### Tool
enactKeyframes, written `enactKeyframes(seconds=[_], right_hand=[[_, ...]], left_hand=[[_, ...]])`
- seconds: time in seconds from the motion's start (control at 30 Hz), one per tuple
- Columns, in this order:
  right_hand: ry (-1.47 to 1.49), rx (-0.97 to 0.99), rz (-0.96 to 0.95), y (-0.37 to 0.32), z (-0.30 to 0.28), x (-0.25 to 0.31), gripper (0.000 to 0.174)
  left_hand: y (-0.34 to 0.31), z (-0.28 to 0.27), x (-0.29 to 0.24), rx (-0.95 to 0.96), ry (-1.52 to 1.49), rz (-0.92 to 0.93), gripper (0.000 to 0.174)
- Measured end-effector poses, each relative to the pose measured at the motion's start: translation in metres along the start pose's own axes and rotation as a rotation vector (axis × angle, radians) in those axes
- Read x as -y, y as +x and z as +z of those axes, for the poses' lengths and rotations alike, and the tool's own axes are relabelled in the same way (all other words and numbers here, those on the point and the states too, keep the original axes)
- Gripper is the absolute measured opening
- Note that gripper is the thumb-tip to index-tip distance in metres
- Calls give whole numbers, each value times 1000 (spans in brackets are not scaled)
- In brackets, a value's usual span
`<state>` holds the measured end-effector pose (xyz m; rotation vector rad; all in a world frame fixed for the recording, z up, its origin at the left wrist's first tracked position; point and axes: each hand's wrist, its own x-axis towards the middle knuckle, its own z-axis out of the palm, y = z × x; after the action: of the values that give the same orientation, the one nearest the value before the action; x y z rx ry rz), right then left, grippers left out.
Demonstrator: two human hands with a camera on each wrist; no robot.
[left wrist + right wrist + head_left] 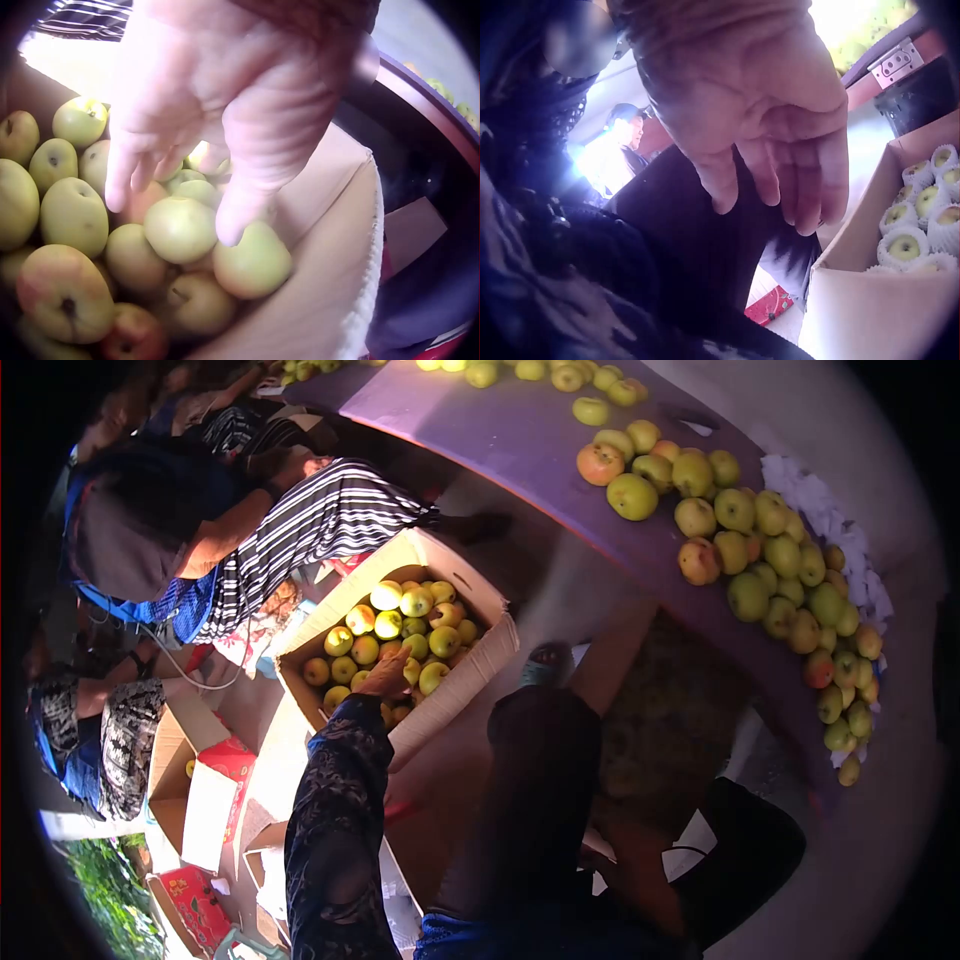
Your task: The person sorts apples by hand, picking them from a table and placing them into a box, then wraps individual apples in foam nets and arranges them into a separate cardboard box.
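Note:
My left hand (386, 678) is down inside an open cardboard box (465, 675) of yellow-green apples, some blushed red. The left wrist view shows the same hand (217, 105) palm side, its fingers extended and pointing down among the fruit. Its thumb tip overlaps a green apple (253, 264) beside the box wall; the other fingertips are partly over apples to the left. In the right wrist view my right hand (769, 142) hangs with loose fingers and holds nothing, in front of dark trousers (705, 232).
A purple-topped table (480, 445) curves past on the right, bearing a heap of apples (785, 555). A carton (877, 311) holds apples in white foam nets. A person in striped clothing (330, 505) sits beyond the box. Another carton (170, 800) stands at left.

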<state>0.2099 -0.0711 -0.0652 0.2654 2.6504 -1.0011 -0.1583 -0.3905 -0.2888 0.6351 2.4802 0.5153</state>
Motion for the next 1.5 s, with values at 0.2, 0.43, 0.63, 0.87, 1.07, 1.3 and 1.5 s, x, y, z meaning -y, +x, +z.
enactKeyframes(seconds=[0.2, 0.43, 0.63, 0.87, 1.07, 1.3, 1.5], right_hand=[[-1, -75, -11, -3, 13, -11, 41], [-69, 70, 55, 1, 10, -9, 47], [-78, 77, 22, 0, 11, -10, 41], [-14, 42, -57, -14, 5, 3, 26], [-36, 17, -142, -30, 11, 6, 28], [20, -86, -216, -47, 16, 16, 34], [277, -295, -201, -55, -9, 8, 38]], left_hand=[[19, 15, 17, 79, 74, -11, 95], [27, 34, 14, -49, 181, -84, 84], [-1, 7, -35, -118, 297, -122, 65], [-31, -52, -33, -342, -133, -34, 60], [-143, -116, -164, -250, -1246, 192, 63], [-235, -91, -270, -82, -1507, 537, 70], [-249, -41, -328, 93, -1520, 496, 67]])
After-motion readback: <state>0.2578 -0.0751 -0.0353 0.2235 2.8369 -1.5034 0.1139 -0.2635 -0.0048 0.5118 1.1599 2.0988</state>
